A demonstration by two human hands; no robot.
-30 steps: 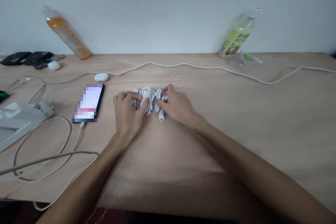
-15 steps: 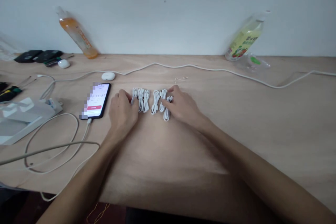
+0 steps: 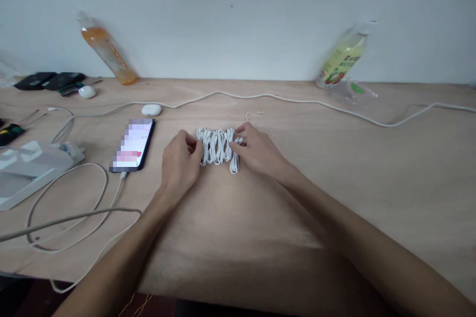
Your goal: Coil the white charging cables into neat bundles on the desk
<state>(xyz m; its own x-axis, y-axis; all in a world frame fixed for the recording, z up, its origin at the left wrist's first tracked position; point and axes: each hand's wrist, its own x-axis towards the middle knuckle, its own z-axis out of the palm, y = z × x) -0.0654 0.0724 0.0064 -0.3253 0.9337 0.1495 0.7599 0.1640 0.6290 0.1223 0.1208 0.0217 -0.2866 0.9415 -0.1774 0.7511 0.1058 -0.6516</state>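
Observation:
A row of several white cables (image 3: 220,147), each coiled and tied into a small bundle, lies side by side on the wooden table. My left hand (image 3: 182,158) presses against the row's left end, thumb in front and fingers behind. At the opposite end, my right hand (image 3: 258,147) has its thumb and curled fingers around the rightmost bundles. One bundle (image 3: 234,162) there sits lower than the others, its loop sticking out toward me. The fingers partly hide the end bundles.
A phone (image 3: 134,146) plugged into a charging cable lies left of my hands, near a white earbud case (image 3: 151,109). A long white cable (image 3: 266,95) crosses the back. An orange drink bottle (image 3: 111,57) and a yellow-green one (image 3: 340,62) lean on the wall. Left stands a white tray (image 3: 40,176).
My left hand has moved right, pushing the left group of bundles against the right group, so the gap between them has closed. My right hand stays at the right end.

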